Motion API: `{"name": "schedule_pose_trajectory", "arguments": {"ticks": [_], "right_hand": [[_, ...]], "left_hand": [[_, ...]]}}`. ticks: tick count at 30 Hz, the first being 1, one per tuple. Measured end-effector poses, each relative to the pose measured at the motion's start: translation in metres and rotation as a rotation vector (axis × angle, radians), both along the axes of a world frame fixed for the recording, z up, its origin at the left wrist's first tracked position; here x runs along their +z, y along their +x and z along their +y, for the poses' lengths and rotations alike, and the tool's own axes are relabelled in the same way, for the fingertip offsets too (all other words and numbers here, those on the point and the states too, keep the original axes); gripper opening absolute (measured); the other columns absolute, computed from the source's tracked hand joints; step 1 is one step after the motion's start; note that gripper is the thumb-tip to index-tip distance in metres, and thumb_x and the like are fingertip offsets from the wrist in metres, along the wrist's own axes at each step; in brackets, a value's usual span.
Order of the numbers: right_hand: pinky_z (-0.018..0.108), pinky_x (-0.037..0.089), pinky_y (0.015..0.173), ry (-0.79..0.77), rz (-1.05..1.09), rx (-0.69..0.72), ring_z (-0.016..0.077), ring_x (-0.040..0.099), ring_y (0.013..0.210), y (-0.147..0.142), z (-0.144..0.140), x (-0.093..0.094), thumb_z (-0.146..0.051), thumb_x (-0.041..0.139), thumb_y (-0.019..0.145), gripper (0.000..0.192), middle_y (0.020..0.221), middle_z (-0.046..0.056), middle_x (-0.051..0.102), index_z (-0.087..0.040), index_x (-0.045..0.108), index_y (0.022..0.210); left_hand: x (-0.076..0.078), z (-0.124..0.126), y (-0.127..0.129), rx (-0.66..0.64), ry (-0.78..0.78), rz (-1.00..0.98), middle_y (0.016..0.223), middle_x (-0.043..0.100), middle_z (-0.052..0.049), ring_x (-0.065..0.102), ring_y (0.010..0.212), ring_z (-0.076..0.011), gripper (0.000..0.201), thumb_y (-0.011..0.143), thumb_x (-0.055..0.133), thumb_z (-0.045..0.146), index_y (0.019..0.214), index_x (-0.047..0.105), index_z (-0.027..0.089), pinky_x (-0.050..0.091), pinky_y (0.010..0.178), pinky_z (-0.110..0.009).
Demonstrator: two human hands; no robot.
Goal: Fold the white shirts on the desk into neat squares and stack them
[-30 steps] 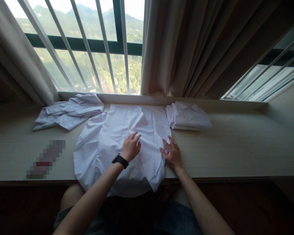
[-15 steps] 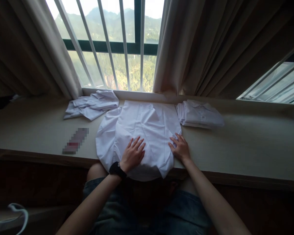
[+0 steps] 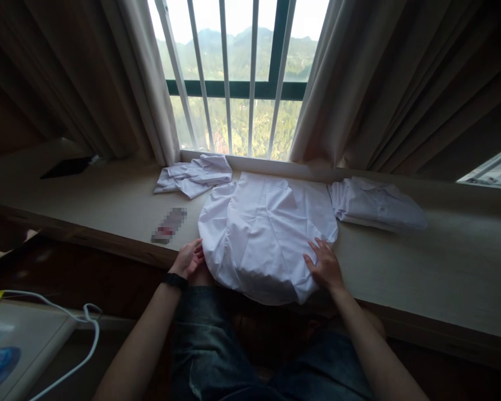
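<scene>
A white shirt lies partly folded on the ledge in front of me, its lower edge hanging over the front. At its left edge is my left hand, turned palm inward with loosely bent fingers; the fingertips meet the cloth, and no firm hold shows. My right hand rests with spread fingers on the shirt's lower right side. Behind, to the left, is a loosely bunched white garment. A neatly folded stack of white shirts sits to the right, beside the shirt's upper right edge.
The pale ledge runs below a barred window with curtains on both sides. A pixelated object lies left of the shirt. At lower left, a white cable loops beside a small table.
My left hand has left the middle of the shirt and moved to its left edge. My right hand stays on the right side. The view has swung left.
</scene>
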State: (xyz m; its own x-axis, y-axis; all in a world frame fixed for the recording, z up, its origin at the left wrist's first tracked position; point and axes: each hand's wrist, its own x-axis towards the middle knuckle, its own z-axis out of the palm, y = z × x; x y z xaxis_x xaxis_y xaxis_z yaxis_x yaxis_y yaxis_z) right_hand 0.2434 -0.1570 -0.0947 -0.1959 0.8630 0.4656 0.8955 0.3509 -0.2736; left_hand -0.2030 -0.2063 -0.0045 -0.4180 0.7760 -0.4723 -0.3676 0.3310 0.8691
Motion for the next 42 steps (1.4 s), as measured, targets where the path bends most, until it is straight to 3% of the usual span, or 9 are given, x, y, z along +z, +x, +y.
{"name": "schedule_pose_trajectory", "arguments": {"ticks": [7, 12, 22, 26, 28, 30, 35, 39, 42], "right_hand": [[0.049, 0.033, 0.118, -0.067, -0.028, 0.037, 0.031, 0.038, 0.142, 0.004, 0.003, -0.007, -0.041, 0.053, 0.092, 0.047, 0.142, 0.01, 0.055, -0.018, 0.063, 0.132], [0.051, 0.034, 0.116, -0.096, -0.043, 0.039, 0.0313, 0.039, 0.141, 0.003, 0.002, -0.006, -0.04, 0.053, 0.094, 0.038, 0.141, 0.006, 0.057, -0.026, 0.069, 0.126], [0.052, 0.035, 0.115, -0.103, -0.06, 0.035, 0.0324, 0.041, 0.14, 0.004, 0.004, -0.007, -0.041, 0.051, 0.095, 0.042, 0.143, 0.005, 0.056, -0.026, 0.066, 0.131], [0.053, 0.035, 0.114, -0.103, -0.036, 0.033, 0.0329, 0.043, 0.139, 0.003, 0.003, -0.006, -0.041, 0.052, 0.094, 0.041, 0.142, 0.005, 0.058, -0.026, 0.067, 0.129], [0.053, 0.035, 0.114, -0.105, -0.035, 0.031, 0.0329, 0.043, 0.139, 0.003, 0.003, -0.005, -0.041, 0.053, 0.094, 0.041, 0.141, 0.005, 0.058, -0.026, 0.067, 0.129], [0.053, 0.035, 0.114, -0.108, -0.039, 0.029, 0.0328, 0.043, 0.139, 0.003, 0.003, -0.005, -0.041, 0.053, 0.094, 0.041, 0.142, 0.005, 0.058, -0.026, 0.067, 0.129], [0.053, 0.036, 0.114, -0.109, -0.04, 0.026, 0.0324, 0.044, 0.138, 0.002, 0.003, -0.005, -0.041, 0.053, 0.094, 0.041, 0.142, 0.005, 0.057, -0.026, 0.067, 0.129], [0.052, 0.036, 0.113, -0.107, -0.031, 0.026, 0.0317, 0.044, 0.138, 0.002, 0.004, -0.006, -0.04, 0.053, 0.093, 0.041, 0.142, 0.005, 0.057, -0.026, 0.067, 0.129], [0.052, 0.036, 0.113, -0.101, -0.028, 0.022, 0.0307, 0.044, 0.139, 0.003, 0.005, -0.007, -0.04, 0.054, 0.093, 0.041, 0.142, 0.005, 0.058, -0.026, 0.067, 0.129]], "left_hand": [[-0.002, 0.013, 0.014, -0.272, 0.068, -0.355, 0.097, 0.075, -0.012, 0.073, 0.083, -0.025, 0.037, 0.08, 0.07, 0.029, 0.114, 0.068, 0.013, 0.061, 0.077, -0.038], [-0.006, 0.026, 0.013, -0.17, 0.099, -0.305, 0.102, 0.075, -0.012, 0.072, 0.089, -0.0236, 0.036, 0.085, 0.063, 0.027, 0.118, 0.066, 0.012, 0.06, 0.085, -0.038], [0.023, 0.017, -0.004, 0.015, 0.369, -0.253, 0.116, 0.072, -0.011, 0.066, 0.113, -0.0252, 0.04, 0.091, 0.048, 0.035, 0.121, 0.063, 0.013, 0.056, 0.096, -0.039], [0.026, 0.019, -0.002, -0.014, 0.432, -0.119, 0.118, 0.071, -0.009, 0.064, 0.116, -0.0247, 0.054, 0.096, 0.033, 0.054, 0.123, 0.063, 0.018, 0.055, 0.096, -0.039], [0.023, 0.024, 0.008, -0.121, 0.423, 0.021, 0.12, 0.07, -0.011, 0.062, 0.119, -0.0249, 0.06, 0.096, 0.031, 0.06, 0.126, 0.063, 0.019, 0.053, 0.099, -0.039], [0.017, 0.033, 0.022, -0.249, 0.405, 0.304, 0.126, 0.067, -0.011, 0.057, 0.125, -0.0251, 0.059, 0.096, 0.034, 0.059, 0.127, 0.064, 0.018, 0.048, 0.106, -0.04], [-0.001, 0.051, 0.07, -0.464, 0.38, 0.832, 0.141, 0.058, -0.008, 0.038, 0.142, -0.0303, 0.033, 0.086, 0.063, 0.044, 0.111, 0.074, 0.024, 0.024, 0.121, -0.049], [-0.017, 0.052, 0.107, -0.77, 0.414, 1.598, 0.136, 0.06, -0.016, 0.032, 0.144, -0.0401, 0.029, 0.093, 0.052, 0.032, 0.106, 0.076, 0.021, 0.016, 0.114, -0.071], [-0.028, 0.052, 0.121, -0.945, 0.497, 1.834, 0.131, 0.062, -0.023, 0.04, 0.138, -0.0392, 0.035, 0.092, 0.043, 0.017, 0.106, 0.076, 0.013, 0.02, 0.112, -0.07]]}}
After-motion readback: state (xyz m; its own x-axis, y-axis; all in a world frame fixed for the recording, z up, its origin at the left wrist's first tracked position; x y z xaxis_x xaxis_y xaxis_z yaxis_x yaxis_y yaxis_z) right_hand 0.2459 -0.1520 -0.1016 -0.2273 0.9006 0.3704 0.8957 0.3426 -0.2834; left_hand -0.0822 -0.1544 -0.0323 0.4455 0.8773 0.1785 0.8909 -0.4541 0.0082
